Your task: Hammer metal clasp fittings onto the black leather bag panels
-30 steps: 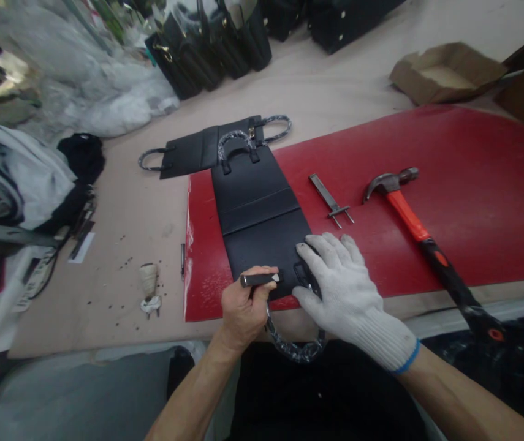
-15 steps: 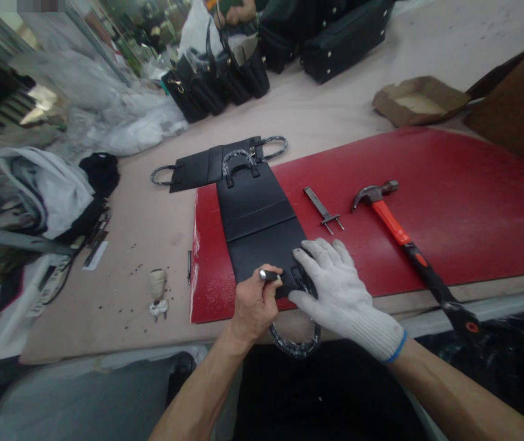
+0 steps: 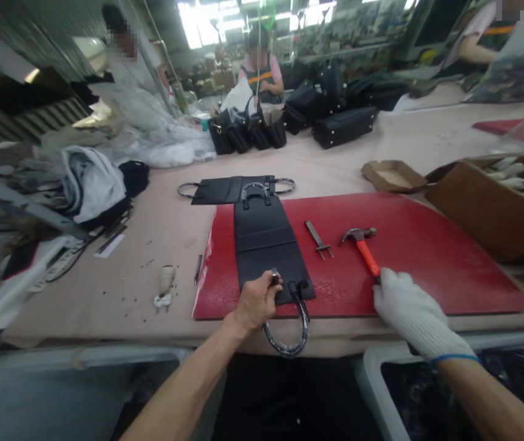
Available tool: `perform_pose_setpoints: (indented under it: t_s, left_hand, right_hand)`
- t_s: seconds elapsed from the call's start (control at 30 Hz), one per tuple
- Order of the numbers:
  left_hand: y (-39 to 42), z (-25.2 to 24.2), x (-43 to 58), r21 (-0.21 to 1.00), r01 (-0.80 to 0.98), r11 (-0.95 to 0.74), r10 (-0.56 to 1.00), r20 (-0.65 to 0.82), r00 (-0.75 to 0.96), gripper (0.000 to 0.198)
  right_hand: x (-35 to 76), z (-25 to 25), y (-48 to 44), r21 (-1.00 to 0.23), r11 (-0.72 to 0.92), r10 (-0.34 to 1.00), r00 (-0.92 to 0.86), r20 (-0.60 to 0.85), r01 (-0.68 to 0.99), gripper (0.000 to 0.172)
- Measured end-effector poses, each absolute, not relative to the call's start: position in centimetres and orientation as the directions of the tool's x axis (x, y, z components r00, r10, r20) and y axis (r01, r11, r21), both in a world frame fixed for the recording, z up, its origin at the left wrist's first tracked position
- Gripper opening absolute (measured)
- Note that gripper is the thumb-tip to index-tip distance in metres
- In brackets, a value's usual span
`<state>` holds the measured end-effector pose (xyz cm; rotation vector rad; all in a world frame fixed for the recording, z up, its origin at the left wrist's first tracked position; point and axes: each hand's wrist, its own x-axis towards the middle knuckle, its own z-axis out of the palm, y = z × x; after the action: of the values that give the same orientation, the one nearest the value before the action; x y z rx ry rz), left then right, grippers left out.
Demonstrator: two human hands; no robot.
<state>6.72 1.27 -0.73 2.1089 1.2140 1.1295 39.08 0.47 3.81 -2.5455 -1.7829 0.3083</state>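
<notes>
My bare left hand (image 3: 255, 300) is closed around a short metal punch (image 3: 275, 277), held upright over the near end of a black bag panel (image 3: 268, 242). Whether its tip touches the leather is hidden. A plastic-wrapped handle (image 3: 284, 350) at that end hangs over the table edge. To the right, my gloved right hand (image 3: 409, 309) is wrapped round the grip of a claw hammer (image 3: 368, 256), whose head lies on the red mat (image 3: 409, 245). Between panel and hammer rests a two-pronged metal tool (image 3: 318, 240).
Another black panel with handles (image 3: 218, 190) lies behind. At left are a thread-wrapped pronged tool (image 3: 165, 285) and a thin metal rod (image 3: 198, 269). Cardboard boxes (image 3: 486, 205) stand at right. Black bags (image 3: 344, 127) line the back, where co-workers (image 3: 264, 67) sit.
My right hand has left the bag panel, moved right and taken hold of the hammer's grip. My left hand keeps the punch at the panel's near end. The camera view has tilted up.
</notes>
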Motion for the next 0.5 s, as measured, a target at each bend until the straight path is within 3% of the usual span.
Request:
perform_pose_setpoints:
  t_s: [0.2, 0.27, 0.4, 0.47, 0.5]
  left_hand:
    - [1.5, -1.2, 6.9, 0.689, 0.505, -0.52, 0.853, 0.447, 0.269, 0.016]
    - [1.5, -1.3, 7.0, 0.693, 0.497, -0.522, 0.852, 0.453, 0.263, 0.016]
    - [1.5, -1.4, 7.0, 0.697, 0.511, -0.503, 0.863, 0.44, 0.249, 0.015]
    - [1.5, -1.5, 7.0, 0.696, 0.517, -0.498, 0.865, 0.436, 0.247, 0.014]
    - [1.6, -1.6, 7.0, 0.695, 0.515, -0.501, 0.864, 0.439, 0.248, 0.013]
  right_hand:
    - [38.1, 7.3, 2.0, -0.401, -0.405, 0.914, 0.354, -0.198, 0.822, 0.028]
    - [36.9, 9.4, 1.0, -0.518, -0.382, 0.924, 0.333, -0.189, 0.765, 0.032]
    - [33.8, 14.0, -2.2, -0.879, -0.16, 0.984, 0.144, -0.105, 0.449, 0.042]
    - [32.6, 15.3, -3.7, -0.901, -0.013, 1.0, 0.026, -0.002, 0.433, 0.04]
    - [32.1, 15.5, -4.2, -0.857, 0.061, 0.998, -0.027, 0.055, 0.512, 0.037]
